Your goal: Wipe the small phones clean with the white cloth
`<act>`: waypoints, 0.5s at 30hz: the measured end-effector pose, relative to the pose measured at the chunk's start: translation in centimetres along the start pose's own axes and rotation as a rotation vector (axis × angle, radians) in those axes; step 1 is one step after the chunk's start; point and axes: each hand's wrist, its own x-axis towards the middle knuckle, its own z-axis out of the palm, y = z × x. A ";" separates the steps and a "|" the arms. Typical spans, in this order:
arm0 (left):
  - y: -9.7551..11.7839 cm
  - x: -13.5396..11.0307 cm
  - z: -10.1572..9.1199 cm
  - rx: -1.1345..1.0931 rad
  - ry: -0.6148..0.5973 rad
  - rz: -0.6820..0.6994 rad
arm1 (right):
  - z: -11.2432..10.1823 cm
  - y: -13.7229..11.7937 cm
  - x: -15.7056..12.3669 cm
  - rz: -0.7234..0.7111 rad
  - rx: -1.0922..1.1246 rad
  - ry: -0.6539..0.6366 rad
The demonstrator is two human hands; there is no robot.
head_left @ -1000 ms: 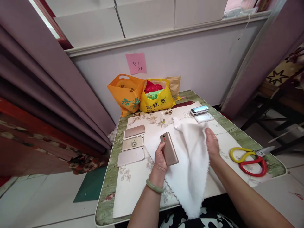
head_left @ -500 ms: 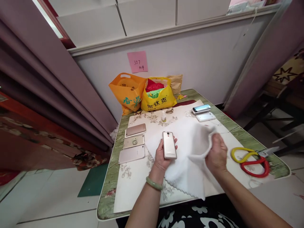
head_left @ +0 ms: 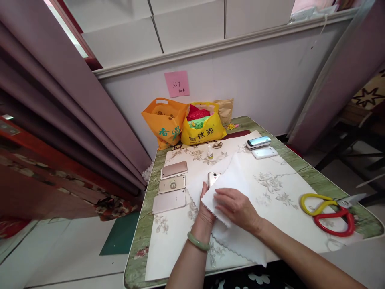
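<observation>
My left hand [head_left: 205,210] grips a gold phone [head_left: 213,178], only its top end showing above a white cloth [head_left: 240,180]. My right hand [head_left: 236,208] lies on the cloth with fingers pressed flat, holding the cloth over the phone. The cloth spreads across the table toward the far right and hangs over the near edge. Most of the left hand's fingers are hidden under the cloth.
Three phones [head_left: 173,183] lie in a column at the left of the floral table mat [head_left: 288,200]. Two more phones [head_left: 259,146] sit at the back right. Yellow and red scissors [head_left: 327,208] lie at the right. A small bottle [head_left: 210,152], an orange bag [head_left: 166,123] and a yellow bag [head_left: 202,127] stand at the back.
My right hand has brought the cloth leftward and laid it over the phone in my left hand. The phone, fully visible before, is now mostly covered.
</observation>
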 end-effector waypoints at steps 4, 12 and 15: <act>-0.3 0.2 -0.3 -0.014 0.086 0.030 | 0.6 -0.5 0.1 -0.115 0.017 -0.264; -0.3 0.3 0.6 -0.028 0.008 -0.031 | 1.8 1.9 3.5 0.111 -0.144 -0.411; -0.1 0.2 1.0 -0.040 -0.047 -0.104 | 2.4 2.8 4.4 0.228 -0.199 -0.328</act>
